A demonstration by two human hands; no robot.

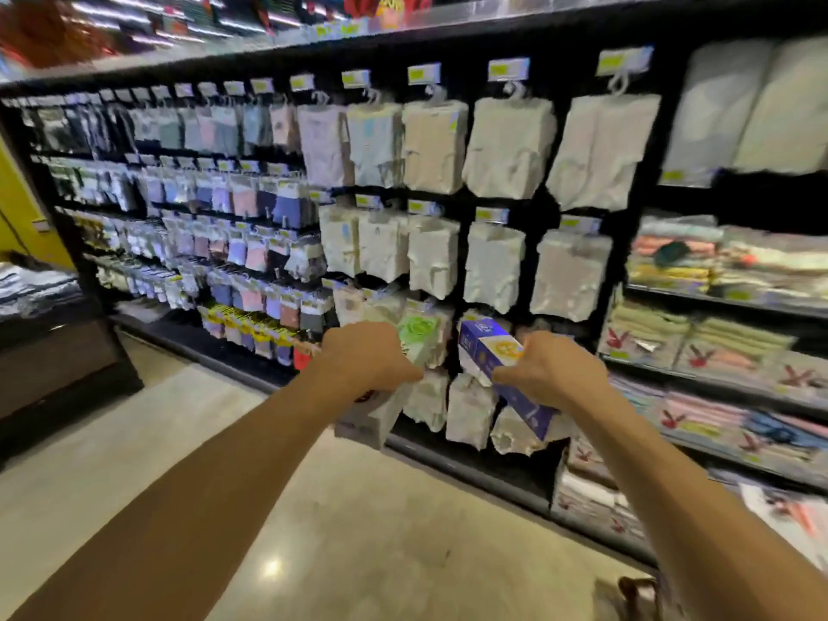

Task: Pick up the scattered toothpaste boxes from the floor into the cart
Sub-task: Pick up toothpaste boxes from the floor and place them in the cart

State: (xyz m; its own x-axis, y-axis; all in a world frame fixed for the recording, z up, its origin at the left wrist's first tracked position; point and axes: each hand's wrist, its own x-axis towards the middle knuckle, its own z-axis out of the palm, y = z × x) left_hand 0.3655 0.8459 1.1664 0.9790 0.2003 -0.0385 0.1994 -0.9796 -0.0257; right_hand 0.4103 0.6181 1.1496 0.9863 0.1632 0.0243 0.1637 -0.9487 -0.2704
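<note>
Before the shop shelves [627, 244], left hand [363, 360] grips a green box [419, 338], right hand [555, 369] a blue box [477, 347]; lowering both into the cart seems next.

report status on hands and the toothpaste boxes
Left hand grips green-and-white box. Right hand grips blue box. Both boxes held up before shelf rack; cart not clearly in view.
</note>
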